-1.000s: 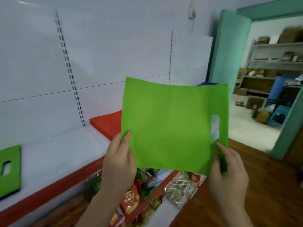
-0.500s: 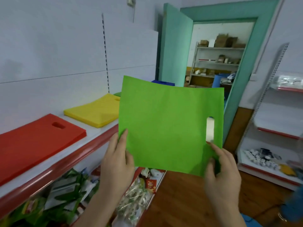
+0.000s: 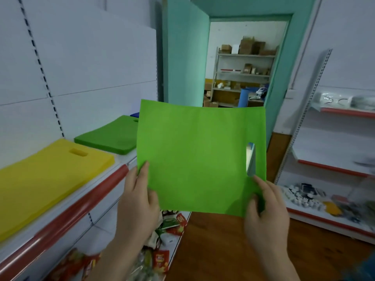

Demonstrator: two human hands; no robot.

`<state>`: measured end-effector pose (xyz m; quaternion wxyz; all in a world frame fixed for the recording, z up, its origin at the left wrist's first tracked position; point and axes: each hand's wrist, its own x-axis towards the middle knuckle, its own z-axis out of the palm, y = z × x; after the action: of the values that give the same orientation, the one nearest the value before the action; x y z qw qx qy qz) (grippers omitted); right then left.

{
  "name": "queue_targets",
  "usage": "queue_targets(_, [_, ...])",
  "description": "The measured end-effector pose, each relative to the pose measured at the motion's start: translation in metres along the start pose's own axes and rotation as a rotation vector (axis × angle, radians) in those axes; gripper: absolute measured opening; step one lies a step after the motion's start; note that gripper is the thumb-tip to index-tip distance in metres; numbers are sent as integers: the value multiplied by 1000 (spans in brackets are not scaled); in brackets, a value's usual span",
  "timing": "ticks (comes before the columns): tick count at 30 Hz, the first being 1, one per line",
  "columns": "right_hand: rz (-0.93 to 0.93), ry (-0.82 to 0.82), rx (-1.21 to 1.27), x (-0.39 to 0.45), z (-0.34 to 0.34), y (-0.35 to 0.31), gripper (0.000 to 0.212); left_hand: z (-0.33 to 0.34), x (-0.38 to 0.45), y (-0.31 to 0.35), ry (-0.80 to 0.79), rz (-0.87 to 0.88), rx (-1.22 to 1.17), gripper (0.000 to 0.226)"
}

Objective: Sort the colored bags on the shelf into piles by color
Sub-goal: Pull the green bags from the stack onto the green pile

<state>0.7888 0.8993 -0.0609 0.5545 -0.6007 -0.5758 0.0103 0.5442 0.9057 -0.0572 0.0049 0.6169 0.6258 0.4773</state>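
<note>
White shop shelving with a red front edge runs along nine o'clock, carrying a yellow pile, a green pile beyond it, and a blue sliver farther back. At centre, a green bag is held upright in the air: the left hand pinches its seven-o'clock corner, the right hand pinches its five-o'clock corner below the handle slot. A teal doorway stands at twelve o'clock.

View swings right along the shelf — red pile gone from sight, green pile now visible beyond yellow pile.
</note>
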Motion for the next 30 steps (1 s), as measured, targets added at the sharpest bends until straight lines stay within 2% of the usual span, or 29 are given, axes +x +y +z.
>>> queue_targets(2, [-19, -12, 18, 26, 23, 19, 46, 23, 23, -4, 17, -39, 45, 62])
queue_targets(6, [-39, -75, 84, 85, 74, 52, 44, 69, 69, -16, 57, -12, 107, 58])
queue_targets(13, [-195, -184, 212, 191, 168, 73, 40, 112, 138, -25, 201, -169, 198, 55])
queue_targets(22, [-313, -359, 402, 247, 317, 42, 38, 107, 200, -84, 407, -323, 384, 55])
queue_targets(25, [-364, -407, 415, 260, 359, 26, 38, 108, 223, -100, 466, -422, 413, 56])
queue_targets(30, [-422, -486, 417, 282, 419, 11, 37, 106, 248, -119, 461, -551, 551, 62])
